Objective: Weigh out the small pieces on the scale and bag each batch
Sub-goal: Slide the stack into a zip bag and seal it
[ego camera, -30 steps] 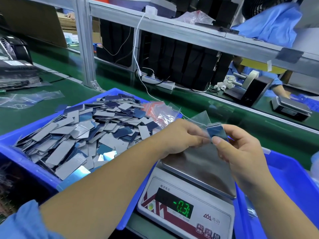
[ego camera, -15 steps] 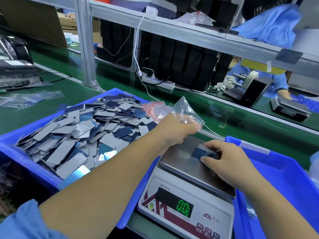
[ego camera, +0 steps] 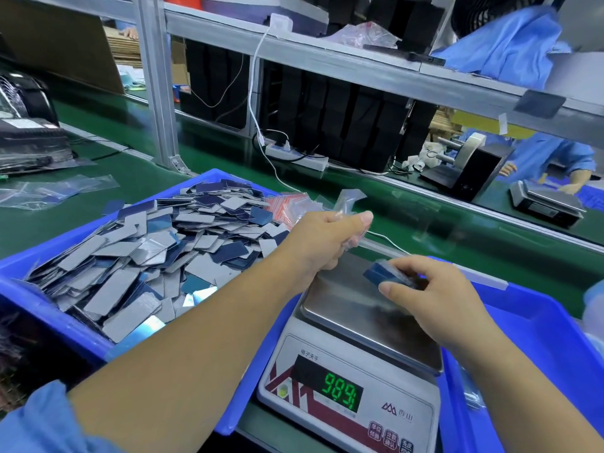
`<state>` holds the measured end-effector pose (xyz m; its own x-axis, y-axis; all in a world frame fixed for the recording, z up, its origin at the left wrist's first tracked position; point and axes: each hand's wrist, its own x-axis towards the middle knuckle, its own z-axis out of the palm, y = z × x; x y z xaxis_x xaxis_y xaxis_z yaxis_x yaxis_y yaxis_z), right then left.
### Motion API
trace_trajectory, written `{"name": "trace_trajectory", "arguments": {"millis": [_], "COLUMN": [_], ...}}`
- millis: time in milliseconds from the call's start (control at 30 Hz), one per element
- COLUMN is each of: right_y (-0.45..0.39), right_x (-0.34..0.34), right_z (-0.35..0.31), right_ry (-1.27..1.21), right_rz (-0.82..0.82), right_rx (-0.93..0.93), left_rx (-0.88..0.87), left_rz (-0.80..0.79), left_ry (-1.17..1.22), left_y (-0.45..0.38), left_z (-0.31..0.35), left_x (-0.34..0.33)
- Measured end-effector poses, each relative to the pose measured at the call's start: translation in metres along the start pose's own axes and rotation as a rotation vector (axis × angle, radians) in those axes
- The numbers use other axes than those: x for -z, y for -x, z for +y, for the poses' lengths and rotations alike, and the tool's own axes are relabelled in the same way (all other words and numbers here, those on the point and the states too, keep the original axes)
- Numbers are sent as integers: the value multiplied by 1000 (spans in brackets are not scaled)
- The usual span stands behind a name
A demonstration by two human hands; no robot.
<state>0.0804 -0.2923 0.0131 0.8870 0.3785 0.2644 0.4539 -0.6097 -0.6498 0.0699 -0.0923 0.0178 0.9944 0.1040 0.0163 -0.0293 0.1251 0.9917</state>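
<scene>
A white scale (ego camera: 349, 400) with a steel pan (ego camera: 353, 308) stands in front of me, its green display lit. My right hand (ego camera: 434, 299) grips a small stack of blue pieces (ego camera: 379, 274) that rests on the pan's far edge. My left hand (ego camera: 327, 240) is held just beyond the pan and clutches a crumpled clear plastic bag (ego camera: 348, 199). A blue bin (ego camera: 45, 263) on the left holds a heap of grey and dark blue flat pieces (ego camera: 157, 246). A bundle of small red-striped bags (ego camera: 284, 206) lies at the heap's far right.
A second blue bin (ego camera: 539, 325) sits to the right of the scale. Green conveyor belt (ego camera: 457, 230) runs behind, with a power strip (ego camera: 294, 155), a metal frame post (ego camera: 157, 80) and a shelf. Another scale (ego camera: 545, 202) and a person in blue stand at far right.
My right hand brought the stack of blue pieces down onto the pan and keeps holding it. My left hand drew the clear bag away and bunched it. The display rose from about zero.
</scene>
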Motion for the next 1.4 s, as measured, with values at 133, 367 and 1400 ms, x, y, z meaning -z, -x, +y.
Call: {"name": "trace_trajectory", "arguments": {"millis": [133,367,1400], "right_y": [1,5,5], "right_x": [1,-1,0], "right_z": [-8,-14,-16], "right_ry": [-346,-515,-675], "right_rz": [98,130,80], "right_rx": [34,96,-71], "left_rx": [60,31,-35], "left_rz": [-108,-209,-373], "left_ry": [98,85,-117], "left_y": [3,4,10], "left_z": [4,1,-4], "left_x": [-2,-5,-4]}}
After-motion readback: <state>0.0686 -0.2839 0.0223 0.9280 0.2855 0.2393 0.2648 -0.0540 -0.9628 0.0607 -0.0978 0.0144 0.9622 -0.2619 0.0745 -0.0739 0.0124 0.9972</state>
